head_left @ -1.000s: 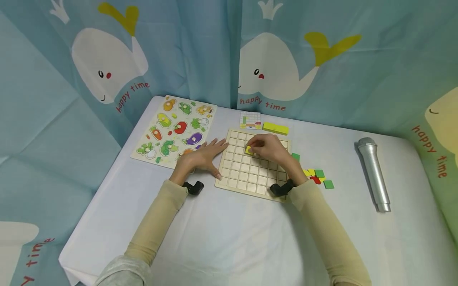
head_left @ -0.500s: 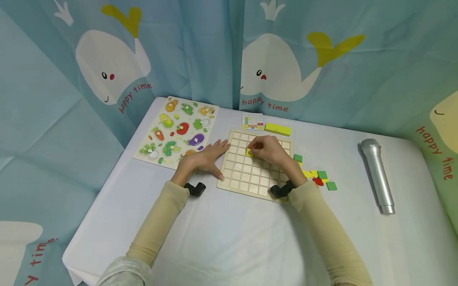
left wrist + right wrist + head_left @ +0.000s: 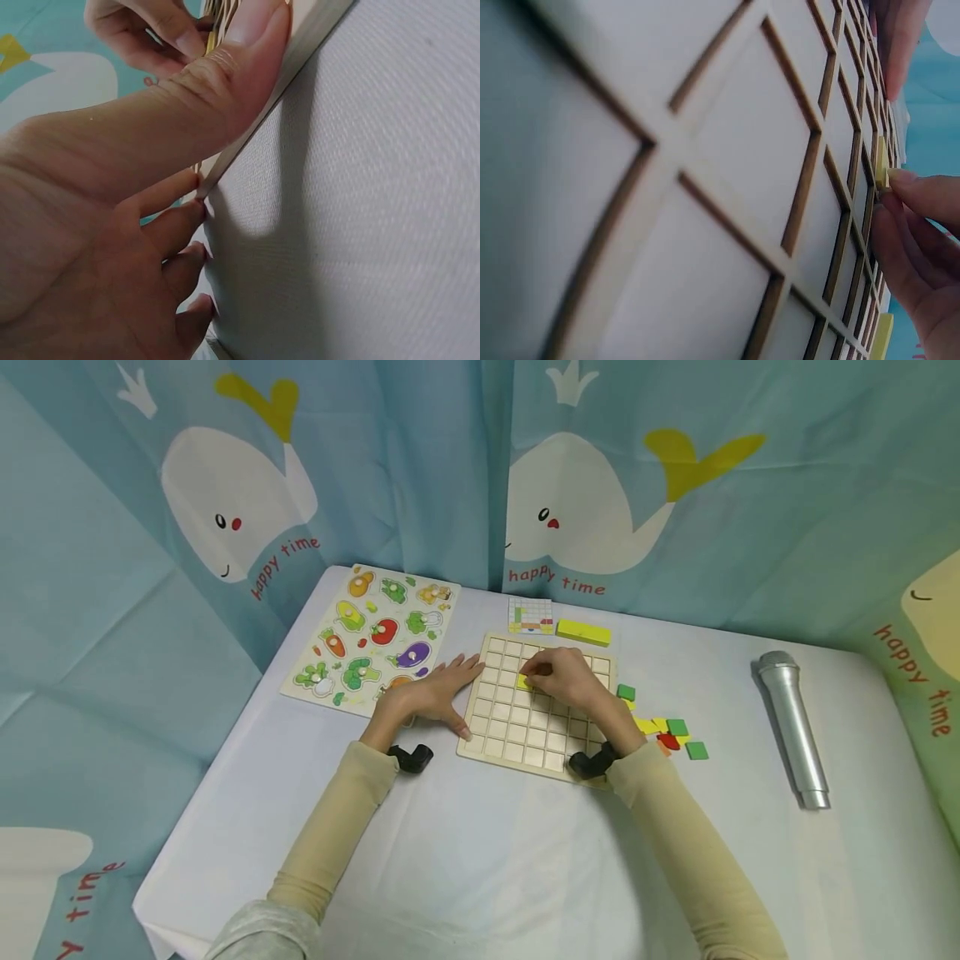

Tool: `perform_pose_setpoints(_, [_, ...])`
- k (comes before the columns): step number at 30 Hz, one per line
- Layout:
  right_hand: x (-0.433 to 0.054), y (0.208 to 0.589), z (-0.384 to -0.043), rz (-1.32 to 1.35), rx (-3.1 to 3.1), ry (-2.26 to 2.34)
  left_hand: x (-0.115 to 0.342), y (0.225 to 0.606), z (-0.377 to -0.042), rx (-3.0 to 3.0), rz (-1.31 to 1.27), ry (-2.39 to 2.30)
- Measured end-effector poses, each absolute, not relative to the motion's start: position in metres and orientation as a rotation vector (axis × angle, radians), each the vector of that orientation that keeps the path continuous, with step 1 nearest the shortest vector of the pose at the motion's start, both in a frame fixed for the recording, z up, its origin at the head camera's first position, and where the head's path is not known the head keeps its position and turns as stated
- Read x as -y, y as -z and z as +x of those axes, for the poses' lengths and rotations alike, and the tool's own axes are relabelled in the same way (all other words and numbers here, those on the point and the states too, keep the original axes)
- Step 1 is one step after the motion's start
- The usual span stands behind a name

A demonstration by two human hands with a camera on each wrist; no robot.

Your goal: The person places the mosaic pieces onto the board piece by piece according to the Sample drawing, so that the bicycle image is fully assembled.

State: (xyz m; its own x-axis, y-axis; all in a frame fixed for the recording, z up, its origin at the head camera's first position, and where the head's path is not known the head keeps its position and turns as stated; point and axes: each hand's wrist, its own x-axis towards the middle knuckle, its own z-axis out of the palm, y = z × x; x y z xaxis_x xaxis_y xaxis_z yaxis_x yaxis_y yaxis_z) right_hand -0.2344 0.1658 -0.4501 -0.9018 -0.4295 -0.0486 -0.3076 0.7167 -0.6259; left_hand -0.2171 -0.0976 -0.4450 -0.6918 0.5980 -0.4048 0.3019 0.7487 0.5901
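Note:
A pale wooden grid board (image 3: 510, 727) lies on the table in front of the person. The right hand (image 3: 564, 677) pinches a small yellow square tile (image 3: 524, 682) between thumb and finger, right at a cell in the board's upper left part. Seen from the right wrist, the yellow tile (image 3: 881, 163) stands slightly proud of the grid lines, fingertips at its edge. Spread wide, the left hand (image 3: 431, 693) rests along the board's left edge. In the left wrist view its thumb (image 3: 217, 82) presses on the board's rim, other fingers reaching along the side.
Green, yellow and red pieces (image 3: 669, 741) lie loose right of the board. Behind it are a printed pattern card (image 3: 530, 615) and a yellow block (image 3: 583, 632). A vegetable knob puzzle (image 3: 371, 639) lies left, a silver microphone (image 3: 795, 731) right. A whale-print curtain (image 3: 420, 468) surrounds the table.
The yellow tile has gone from slightly tilted to flatter against its cell under the right hand. The left hand stays on the board's edge, and the head view has shifted a little.

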Motion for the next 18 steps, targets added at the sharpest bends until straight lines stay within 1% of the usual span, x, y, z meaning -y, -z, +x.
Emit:
perform_pose_setpoints(11, [-0.195,0.442,-0.219,-0.561,-2.778,1.035,0.095,0.445,-0.219,-2.363,0.675,-0.652])
perform_pose_setpoints(18, [-0.220,0.442,-0.206,-0.465,-2.810,1.002,0.097,0.445,-0.216,-2.358,0.665,-0.664])
